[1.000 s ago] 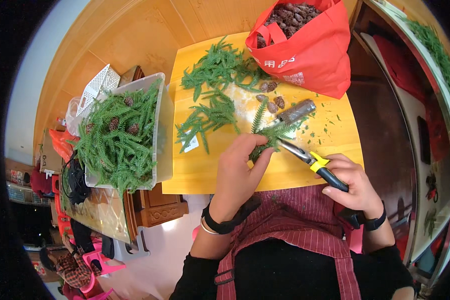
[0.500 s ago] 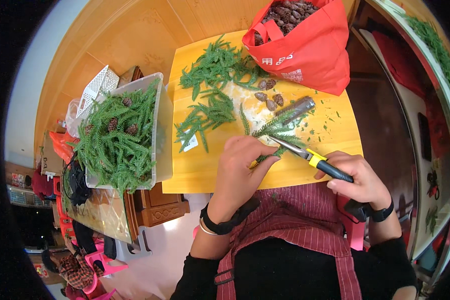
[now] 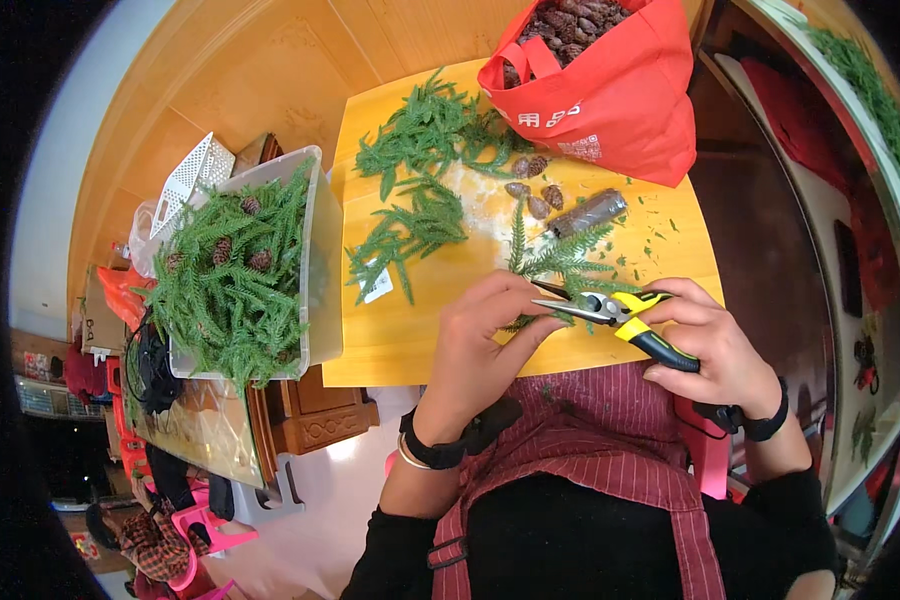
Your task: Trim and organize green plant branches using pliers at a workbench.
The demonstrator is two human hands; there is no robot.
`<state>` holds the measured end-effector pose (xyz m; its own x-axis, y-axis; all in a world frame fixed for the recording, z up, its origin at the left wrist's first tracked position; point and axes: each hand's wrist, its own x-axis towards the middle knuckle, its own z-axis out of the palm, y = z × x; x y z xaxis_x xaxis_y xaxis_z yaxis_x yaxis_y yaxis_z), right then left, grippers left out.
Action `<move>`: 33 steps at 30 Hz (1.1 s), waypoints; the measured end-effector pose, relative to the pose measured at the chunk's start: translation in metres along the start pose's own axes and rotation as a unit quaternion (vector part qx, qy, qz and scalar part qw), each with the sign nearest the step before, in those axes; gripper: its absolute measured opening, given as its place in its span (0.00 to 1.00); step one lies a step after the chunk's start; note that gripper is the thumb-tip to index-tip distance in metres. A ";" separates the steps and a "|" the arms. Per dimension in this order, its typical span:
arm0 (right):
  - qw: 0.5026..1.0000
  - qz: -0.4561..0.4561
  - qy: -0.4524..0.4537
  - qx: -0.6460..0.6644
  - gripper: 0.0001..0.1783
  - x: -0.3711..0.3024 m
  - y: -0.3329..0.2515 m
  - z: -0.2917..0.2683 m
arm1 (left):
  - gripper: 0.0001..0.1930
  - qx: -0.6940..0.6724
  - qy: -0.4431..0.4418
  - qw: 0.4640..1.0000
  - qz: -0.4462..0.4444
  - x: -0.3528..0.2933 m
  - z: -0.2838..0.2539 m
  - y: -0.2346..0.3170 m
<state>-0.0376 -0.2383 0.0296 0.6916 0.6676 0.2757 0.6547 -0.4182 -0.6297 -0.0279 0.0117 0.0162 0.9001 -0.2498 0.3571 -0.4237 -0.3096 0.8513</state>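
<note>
A green artificial pine sprig point(image 3: 562, 258) is pinched between the thumb and fingers of my left hand point(image 3: 490, 335), over the near part of the yellow table point(image 3: 410, 350). My right hand point(image 3: 715, 345) grips long-nose pliers point(image 3: 625, 318) with yellow and black handles. Their handles are spread and the jaws stand apart at the base of the sprig, beside my left fingertips. What lies under those fingertips is hidden. Just beyond the sprig are a dark brown roll point(image 3: 588, 213) and several loose pine cones point(image 3: 537, 206).
Loose pine sprigs point(image 3: 425, 130) lie at the table's far left. A red bag point(image 3: 600, 110) full of pine cones stands at the far right. Left of the table, a clear plastic bin point(image 3: 320, 260) is heaped with greenery and cones. A person point(image 3: 150, 545) sits at the lower left.
The pliers' handles and jaws have opened, where before they were closed on the sprig. The sprig has tilted more upright in my left hand.
</note>
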 end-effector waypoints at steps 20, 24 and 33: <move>0.992 0.015 0.042 -0.116 0.16 0.003 -0.023 0.013 | 0.08 0.034 0.016 0.998 0.045 -0.004 -0.005 -0.003; 0.998 0.041 0.030 -0.030 0.15 0.001 -0.025 0.017 | 0.08 0.043 0.006 0.998 0.048 -0.006 -0.005 -0.006; 0.977 0.054 0.053 -0.201 0.14 0.003 -0.034 0.029 | 0.09 0.022 0.010 0.999 0.048 -0.008 -0.003 -0.009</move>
<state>-0.0663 -0.2041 0.0305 0.7775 0.5472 0.3099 0.6277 -0.7053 -0.3294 -0.0314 0.0195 0.0071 0.8564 -0.2614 0.4453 -0.5125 -0.3253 0.7947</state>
